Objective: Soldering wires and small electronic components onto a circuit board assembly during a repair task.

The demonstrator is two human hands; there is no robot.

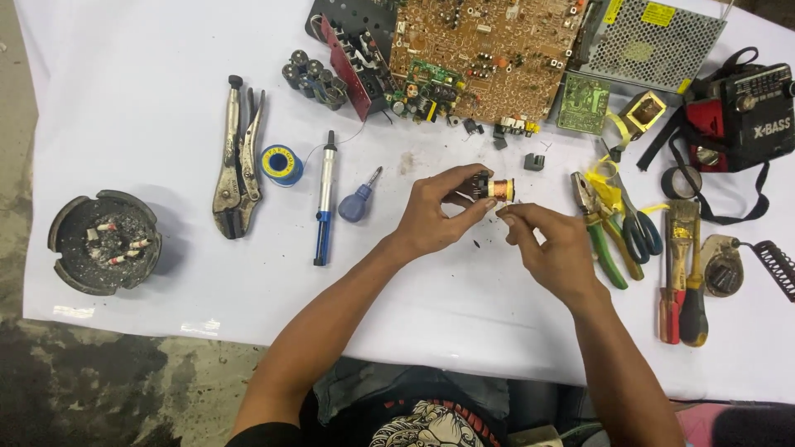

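White sheeting covers the bench [166, 281], where a person seated at its near edge works over a scatter of salvaged electronics. Left hand [435, 217] closes thumb and fingers on a small copper-wound coil [499, 189], holding it just above the cloth at the centre of the spread; the dark end of the part sits inside that grip while the copper winding sticks out to the right, clear of the fingers. Right hand [551, 248] meets it from below and right, thumb and forefinger pinched together at the coil's lower edge, apparently on a fine wire end too thin to make out. Unwinding such a part seems to go best with the bobbin held steady and the strand drawn off gently, square to the winding, so it does not snap. Locking pliers [238, 170], a solder reel [281, 164], a desoldering pump [325, 199] and a stubby blue screwdriver [359, 201] lie to the left; green-handled pliers [598, 228] and scissors [636, 217] rest to the right. A large brown circuit board [484, 54] lies behind, an ashtray [103, 242] at far left.
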